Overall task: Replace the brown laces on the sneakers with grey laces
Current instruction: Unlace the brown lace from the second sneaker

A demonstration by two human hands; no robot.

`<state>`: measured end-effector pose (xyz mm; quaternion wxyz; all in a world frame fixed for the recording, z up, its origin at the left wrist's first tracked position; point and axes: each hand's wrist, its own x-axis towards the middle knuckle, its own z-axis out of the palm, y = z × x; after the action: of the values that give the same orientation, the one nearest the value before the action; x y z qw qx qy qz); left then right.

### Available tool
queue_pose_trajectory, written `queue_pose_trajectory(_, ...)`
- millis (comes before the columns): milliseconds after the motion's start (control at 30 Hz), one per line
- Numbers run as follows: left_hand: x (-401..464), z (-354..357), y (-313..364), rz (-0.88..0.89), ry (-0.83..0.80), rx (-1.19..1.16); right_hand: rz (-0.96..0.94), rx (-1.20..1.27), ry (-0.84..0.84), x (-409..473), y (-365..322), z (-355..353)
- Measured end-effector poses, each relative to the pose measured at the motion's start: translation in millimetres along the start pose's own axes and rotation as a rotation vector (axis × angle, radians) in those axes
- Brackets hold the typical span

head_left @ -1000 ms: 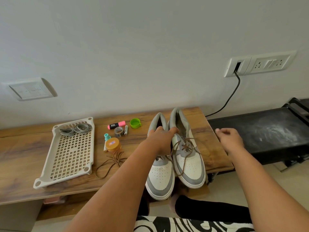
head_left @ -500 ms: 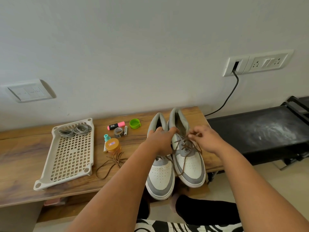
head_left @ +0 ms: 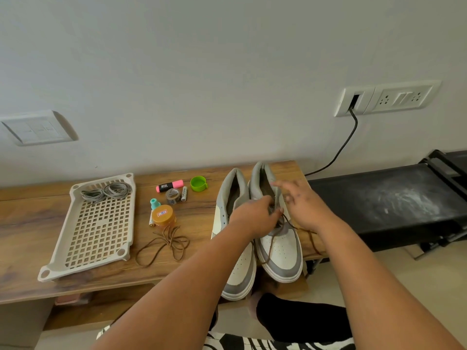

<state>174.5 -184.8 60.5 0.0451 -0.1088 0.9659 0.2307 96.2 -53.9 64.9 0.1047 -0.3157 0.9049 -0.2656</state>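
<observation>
Both hands have shifted since a second ago: the left hand (head_left: 254, 218) has slid from the left sneaker (head_left: 236, 246) onto the right sneaker (head_left: 276, 233), fingers curled over its tongue and apparently pinching the brown lace (head_left: 288, 224) there, while the right hand (head_left: 302, 202) has come in from the side to hover over the same shoe, fingers spread and holding nothing. Left of the sneakers on the wooden bench (head_left: 30, 223), a brown lace already pulled out (head_left: 164, 245) lies in loose loops; further left, the grey laces (head_left: 106, 192) wait coiled at the far end of a perforated tray (head_left: 98, 228). Both shoes' toes overhang the bench's front edge, so a hard tug on a snagged lace could likely drag the right sneaker off onto the floor.
</observation>
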Motion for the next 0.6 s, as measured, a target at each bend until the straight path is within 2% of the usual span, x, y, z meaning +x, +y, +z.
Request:
queue_pose_trajectory(67, 1, 4, -3, -0.002, -0.035, 0.037, 0.006, -0.109, -0.100, 1, -8, 8)
queue_pose_trajectory(133, 3, 5, -3, -0.005, -0.060, 0.016, 0.045, -0.132, -0.113, 0, -9, 10)
queue_pose_trajectory(267, 5, 1, 2, -0.020, -0.259, -0.133, 0.130, 0.107, -0.046, 1, -2, 10)
queue_pose_trajectory(433, 1, -4, 2, -0.237, -0.396, -0.770, 0.192, 0.235, -0.040, 1, 4, 8)
queue_pose_trajectory(500, -1, -12, 0, -0.274, -0.421, -1.036, 0.203, 0.268, -0.036, 1, 5, 6)
queue_pose_trajectory(600, -1, -36, -4, -0.263, -0.333, -1.382, 0.237, 0.300, -0.025, 1, 5, 6)
